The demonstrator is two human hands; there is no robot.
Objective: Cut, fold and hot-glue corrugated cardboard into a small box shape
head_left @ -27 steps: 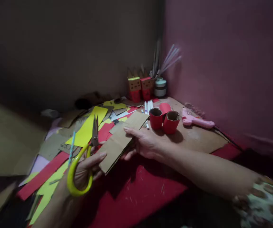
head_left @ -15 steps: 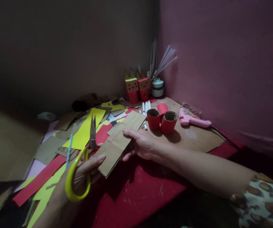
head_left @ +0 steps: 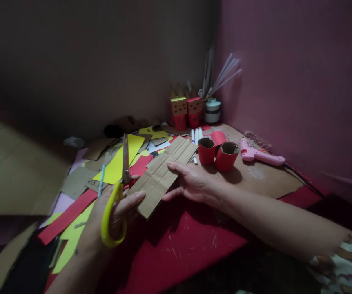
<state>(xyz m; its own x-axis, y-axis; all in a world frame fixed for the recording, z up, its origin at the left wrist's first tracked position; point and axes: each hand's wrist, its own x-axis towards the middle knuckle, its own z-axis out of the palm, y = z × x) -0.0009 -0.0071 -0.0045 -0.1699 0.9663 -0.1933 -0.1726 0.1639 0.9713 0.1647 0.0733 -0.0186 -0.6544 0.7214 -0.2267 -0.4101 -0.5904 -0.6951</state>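
A folded piece of brown cardboard (head_left: 160,175) is held between my two hands above the red tabletop. My left hand (head_left: 121,206) pinches its lower left edge, thumb on top. Yellow-handled scissors (head_left: 111,216) hang on that same hand, blades pointing up and away from me. Fingers of my right hand (head_left: 192,181) grip the cardboard's right edge, the thumb over its upper face and the other fingers below. Just beyond my right hand stand red-covered cardboard tubes (head_left: 206,154), two upright with open tops and one behind them.
Yellow paper (head_left: 119,161), a red strip (head_left: 68,216) and cardboard scraps cover the left side. A pink glue gun (head_left: 260,156) lies on a cardboard sheet (head_left: 261,183) at the right. Two red figures with faces (head_left: 179,110) stand by a lidded jar (head_left: 212,111) at the back.
My view has swung a little to the left. The cardboard has tilted slightly in my hands, and the scissors have turned so their blades look narrower and more upright.
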